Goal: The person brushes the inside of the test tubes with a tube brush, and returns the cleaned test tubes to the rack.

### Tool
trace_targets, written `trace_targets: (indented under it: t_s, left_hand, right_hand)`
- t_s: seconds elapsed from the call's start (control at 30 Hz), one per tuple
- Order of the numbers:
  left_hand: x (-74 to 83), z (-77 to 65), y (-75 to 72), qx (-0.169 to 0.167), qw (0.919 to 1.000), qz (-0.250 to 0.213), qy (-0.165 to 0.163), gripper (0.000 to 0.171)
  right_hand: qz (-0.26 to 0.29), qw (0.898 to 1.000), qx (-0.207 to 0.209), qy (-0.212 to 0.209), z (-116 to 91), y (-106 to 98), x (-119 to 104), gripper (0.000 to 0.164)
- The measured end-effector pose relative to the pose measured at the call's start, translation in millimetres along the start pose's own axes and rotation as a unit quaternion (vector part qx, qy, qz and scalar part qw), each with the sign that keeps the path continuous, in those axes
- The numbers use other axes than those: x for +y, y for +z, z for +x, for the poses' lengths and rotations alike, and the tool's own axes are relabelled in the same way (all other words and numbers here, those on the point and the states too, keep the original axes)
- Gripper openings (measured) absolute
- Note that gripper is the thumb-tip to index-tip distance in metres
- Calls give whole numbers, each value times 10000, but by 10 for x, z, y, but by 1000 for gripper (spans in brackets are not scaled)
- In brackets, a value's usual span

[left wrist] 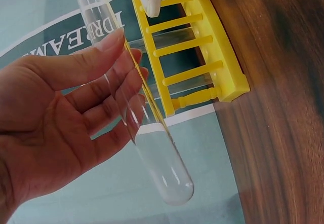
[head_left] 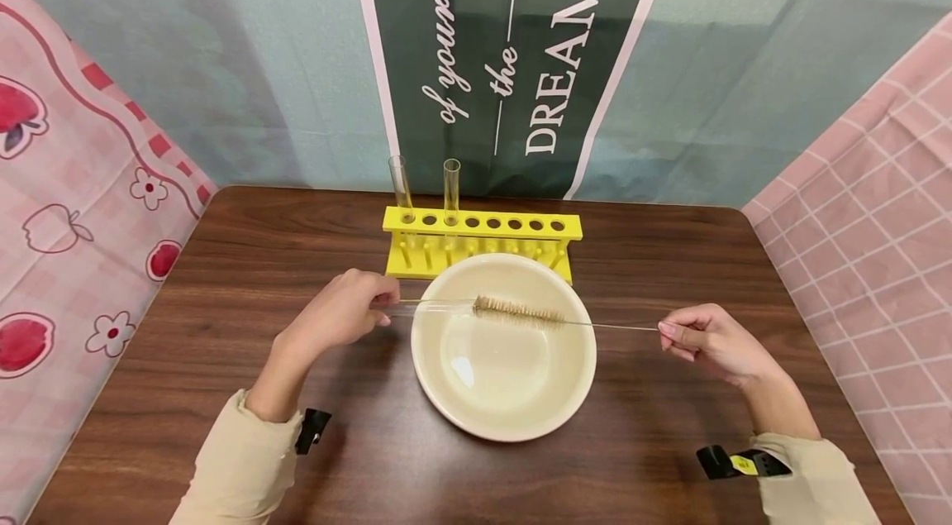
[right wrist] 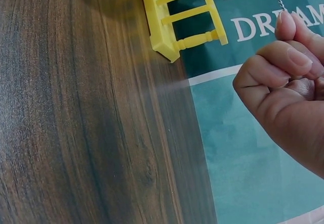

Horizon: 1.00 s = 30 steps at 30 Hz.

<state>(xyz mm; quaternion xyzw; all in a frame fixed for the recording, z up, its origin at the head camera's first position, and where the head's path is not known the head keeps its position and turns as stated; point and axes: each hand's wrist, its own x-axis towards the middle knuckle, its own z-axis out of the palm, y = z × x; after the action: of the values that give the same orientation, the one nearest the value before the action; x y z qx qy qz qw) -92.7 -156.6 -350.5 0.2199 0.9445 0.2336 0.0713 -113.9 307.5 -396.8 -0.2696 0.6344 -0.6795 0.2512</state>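
My left hand [head_left: 349, 306] pinches a clear glass test tube [left wrist: 164, 168] between thumb and fingers, its rounded closed end pointing left. The tube lies level over the left side of a cream bowl [head_left: 498, 417]. In my right hand [head_left: 710, 339] is the thin twisted-wire handle of a test tube brush [head_left: 518, 311], pinched between thumb and fingertips. The brush's tan bristles hang over the bowl, in line with the tube. Its bristled end is at the tube's open mouth; how far it enters cannot be told.
Behind the bowl a yellow test tube rack [head_left: 483, 222] holds two upright glass tubes, one in the end hole [head_left: 400, 182] and another tube [head_left: 451, 186] further right. All stand on a dark wood table [head_left: 654, 260]. A cloth with lettering [head_left: 513, 70] hangs behind.
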Motion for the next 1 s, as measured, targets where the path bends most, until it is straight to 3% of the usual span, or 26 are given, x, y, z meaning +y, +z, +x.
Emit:
trace_targets:
  t_s: [0.5, 1.0]
  left_hand:
    - [-16, -14, 13, -335, 9993, -129, 80, 24]
    - [-10, 8, 37, -224, 9997, -54, 93, 27]
  right_hand:
    - [-965, 9953, -83, -4, 22, -43, -31, 28]
    - [-1097, 9940, 15, 23, 33, -41, -30, 23]
